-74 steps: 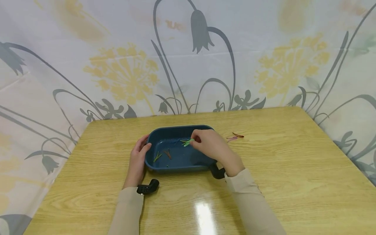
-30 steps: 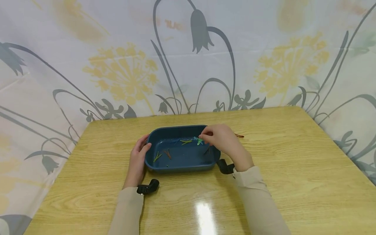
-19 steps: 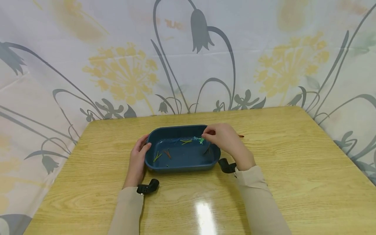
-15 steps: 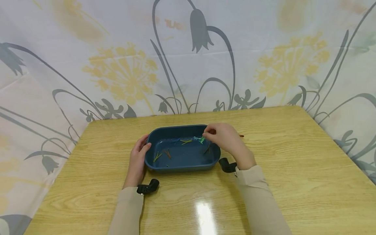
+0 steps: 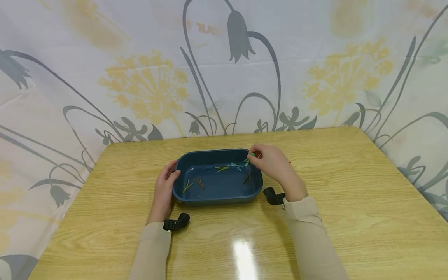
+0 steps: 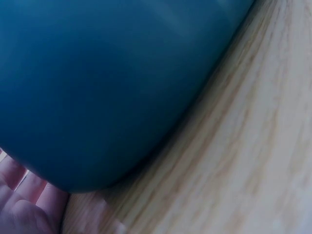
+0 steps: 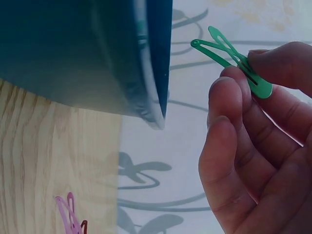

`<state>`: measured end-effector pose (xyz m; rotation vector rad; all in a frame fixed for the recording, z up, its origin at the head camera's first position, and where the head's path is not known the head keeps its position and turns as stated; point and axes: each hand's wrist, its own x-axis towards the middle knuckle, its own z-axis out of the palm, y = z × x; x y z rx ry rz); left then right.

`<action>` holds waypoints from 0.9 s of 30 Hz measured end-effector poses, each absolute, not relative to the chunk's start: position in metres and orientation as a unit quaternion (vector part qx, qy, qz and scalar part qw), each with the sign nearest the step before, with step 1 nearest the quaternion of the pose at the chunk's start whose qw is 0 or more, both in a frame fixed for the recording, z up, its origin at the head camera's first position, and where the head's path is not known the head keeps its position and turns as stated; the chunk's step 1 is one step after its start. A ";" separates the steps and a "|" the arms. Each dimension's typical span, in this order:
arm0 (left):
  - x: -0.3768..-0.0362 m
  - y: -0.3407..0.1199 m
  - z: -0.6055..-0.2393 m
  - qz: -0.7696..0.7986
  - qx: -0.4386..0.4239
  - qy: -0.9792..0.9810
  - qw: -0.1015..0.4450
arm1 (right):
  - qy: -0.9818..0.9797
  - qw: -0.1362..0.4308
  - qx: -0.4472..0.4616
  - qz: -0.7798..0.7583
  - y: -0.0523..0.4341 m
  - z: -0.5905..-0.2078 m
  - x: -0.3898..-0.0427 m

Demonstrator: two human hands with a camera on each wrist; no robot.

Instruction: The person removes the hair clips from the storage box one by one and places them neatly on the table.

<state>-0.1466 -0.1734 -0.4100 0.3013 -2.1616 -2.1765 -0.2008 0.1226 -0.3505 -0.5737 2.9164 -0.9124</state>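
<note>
right hand (image 5: pixel 271 161) just shifted toward the far right corner of the dark-blue rounded plastic tub (image 5: pixel 217 201), pinching a slim green metal-looking snap clip (image 7: pixel 263 88) there; left hand (image 5: pixel 165 186) grips the tub's left end; so that clip's not put down yet imo

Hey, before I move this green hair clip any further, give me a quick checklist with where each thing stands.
1. Green clip pinched in the right hand: ok.
2. Clip snapped closed, if you want that: not ok; its arms stand apart.
3. Tray steadied: ok, left hand grips its left end.
4. Clip clear of the tray: ok, a gap shows in the right wrist view.
5. Clip directly over the tray's inside: cannot tell from these angles.
6. Pink clip outside the tray: ok, on the table.
</note>
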 end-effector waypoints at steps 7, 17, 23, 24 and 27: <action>-0.146 -0.174 -0.410 -0.710 0.097 -0.697 0.032 | 0.937 0.018 -0.172 -0.304 0.125 -0.351 -0.202; -0.148 -0.175 -0.412 -0.711 0.092 -0.696 0.030 | 0.935 0.005 -0.170 -0.311 0.127 -0.351 -0.202; -0.148 -0.174 -0.412 -0.709 0.097 -0.698 0.031 | 0.936 0.007 -0.167 -0.311 0.127 -0.352 -0.202; -0.148 -0.174 -0.412 -0.709 0.097 -0.698 0.031 | 0.935 0.006 -0.167 -0.311 0.127 -0.352 -0.202; -0.148 -0.174 -0.412 -0.710 0.097 -0.697 0.032 | 0.935 0.003 -0.171 -0.311 0.127 -0.352 -0.202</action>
